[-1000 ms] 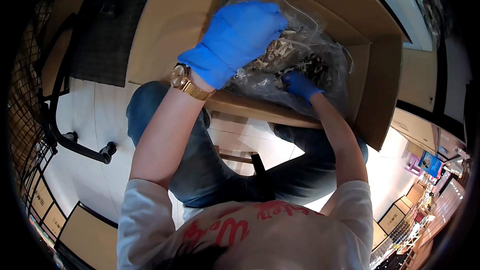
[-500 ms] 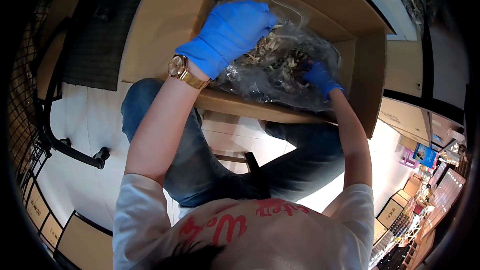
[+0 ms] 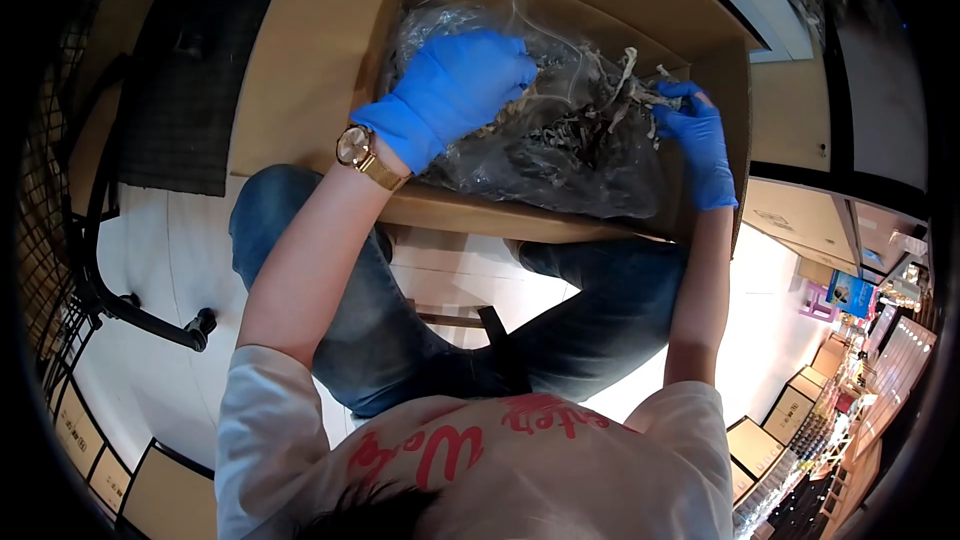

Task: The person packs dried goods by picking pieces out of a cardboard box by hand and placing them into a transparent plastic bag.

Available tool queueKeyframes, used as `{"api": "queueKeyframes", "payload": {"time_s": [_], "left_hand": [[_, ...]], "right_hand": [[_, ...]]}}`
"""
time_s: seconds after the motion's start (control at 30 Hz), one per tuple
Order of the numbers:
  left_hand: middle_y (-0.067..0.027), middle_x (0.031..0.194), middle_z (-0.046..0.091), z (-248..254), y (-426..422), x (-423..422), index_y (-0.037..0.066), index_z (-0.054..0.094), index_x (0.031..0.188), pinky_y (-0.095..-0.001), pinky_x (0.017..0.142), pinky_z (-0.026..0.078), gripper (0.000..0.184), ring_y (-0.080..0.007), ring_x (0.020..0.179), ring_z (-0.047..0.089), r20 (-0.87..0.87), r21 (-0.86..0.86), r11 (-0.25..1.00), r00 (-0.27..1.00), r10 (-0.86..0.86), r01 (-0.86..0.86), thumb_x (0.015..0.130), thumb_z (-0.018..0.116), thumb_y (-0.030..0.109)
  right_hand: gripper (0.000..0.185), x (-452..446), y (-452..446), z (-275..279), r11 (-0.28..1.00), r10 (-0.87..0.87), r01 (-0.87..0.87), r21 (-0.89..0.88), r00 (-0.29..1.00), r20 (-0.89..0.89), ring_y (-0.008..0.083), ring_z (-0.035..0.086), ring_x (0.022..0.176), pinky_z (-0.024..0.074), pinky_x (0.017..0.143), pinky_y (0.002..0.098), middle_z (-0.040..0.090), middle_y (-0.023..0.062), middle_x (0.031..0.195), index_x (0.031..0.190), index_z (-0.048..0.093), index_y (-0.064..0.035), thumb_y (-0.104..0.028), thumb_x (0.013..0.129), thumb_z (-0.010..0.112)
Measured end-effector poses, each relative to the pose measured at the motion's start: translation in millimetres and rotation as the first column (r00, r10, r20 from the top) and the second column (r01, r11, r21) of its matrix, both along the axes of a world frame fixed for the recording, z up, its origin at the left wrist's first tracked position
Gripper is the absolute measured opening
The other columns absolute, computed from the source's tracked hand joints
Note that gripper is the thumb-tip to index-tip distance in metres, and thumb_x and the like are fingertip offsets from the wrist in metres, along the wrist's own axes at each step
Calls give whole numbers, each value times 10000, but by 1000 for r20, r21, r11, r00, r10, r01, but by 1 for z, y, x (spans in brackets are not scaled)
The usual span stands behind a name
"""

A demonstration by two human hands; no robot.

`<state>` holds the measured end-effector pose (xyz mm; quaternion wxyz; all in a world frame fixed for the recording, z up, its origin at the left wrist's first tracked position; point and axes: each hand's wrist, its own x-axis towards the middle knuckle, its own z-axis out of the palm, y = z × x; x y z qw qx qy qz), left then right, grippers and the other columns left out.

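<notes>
A clear plastic bag (image 3: 590,185) lies inside a cardboard box (image 3: 310,60), with dark and pale dried strips (image 3: 575,130) in it that look like dried mushrooms. My left hand (image 3: 462,80), in a blue glove, is closed at the bag's upper left part and appears to grip its film; the fingertips are partly hidden. At the box's right side, my gloved right hand (image 3: 695,135) pinches a loose bunch of pale dried strips (image 3: 628,90) above the bag. Some strands stick out past the fingers.
The box sits against my knees (image 3: 285,210), its left flap folded outward. A wheeled black metal frame (image 3: 150,315) stands at the left by a dark mat (image 3: 195,90). Cabinets (image 3: 785,110) line the right, with crowded shelves (image 3: 840,390) at lower right.
My right hand has risen out of the bag and moved up and right, bringing dried strips with it. My left hand stays closed at the bag, slightly lower in view.
</notes>
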<state>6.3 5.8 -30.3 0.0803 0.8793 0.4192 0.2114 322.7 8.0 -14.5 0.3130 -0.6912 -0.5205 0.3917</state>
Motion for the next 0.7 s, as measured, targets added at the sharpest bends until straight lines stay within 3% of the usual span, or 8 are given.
{"api": "queueKeyframes", "payload": {"time_s": [0.13,0.3,0.37,0.4,0.47,0.6,0.7], "left_hand": [[-15,860,602,-7,-1,7,148,643,859,-350,681,508,95,-227,809,615,23,14,1000,999,-25,25,826,611,231],[-9,860,603,-13,-1,19,151,646,853,-347,678,513,89,-219,809,615,13,50,998,999,-48,47,822,612,228],[-7,862,604,-14,-1,25,156,647,851,-346,675,514,83,-215,808,616,19,50,997,998,-55,54,820,612,224],[-4,862,603,-14,-2,28,161,646,844,-346,669,515,73,-212,806,616,-3,54,997,998,-61,61,820,610,221],[-2,863,602,-14,-3,33,166,645,838,-346,663,516,65,-209,805,616,-27,58,996,997,-71,73,820,608,217],[-2,850,594,-18,-5,36,164,633,822,-346,656,517,54,-207,801,615,-2,87,993,997,-76,76,813,609,211],[-3,851,593,-19,-5,36,161,630,821,-346,659,516,53,-207,804,615,-15,70,994,996,-84,85,808,611,209]], "right_hand": [[236,3,-4,20,980,47,-53,190,998,38,76,541,726,466,631,224,629,57,1021,952,625,-45,48,743,682],[245,-2,-12,36,968,61,-46,248,997,-52,105,599,831,485,668,228,631,81,1100,951,627,-42,68,739,682],[250,-18,-16,35,943,121,-116,311,993,4,140,613,922,494,756,247,628,82,1102,950,628,-49,60,735,695],[279,-22,-15,31,904,189,-231,358,971,149,159,609,972,476,842,256,628,79,1089,987,638,-59,37,735,709],[317,-34,-16,31,809,285,-427,404,886,366,164,605,968,465,856,253,624,73,1071,1031,649,-82,34,741,702],[328,-44,-20,36,815,365,-477,329,864,348,169,606,932,467,838,249,625,62,1038,1047,662,-95,45,751,683],[328,-44,-21,31,813,424,-477,333,878,223,159,599,904,469,815,250,625,49,1009,1030,674,-105,59,746,670]]}}
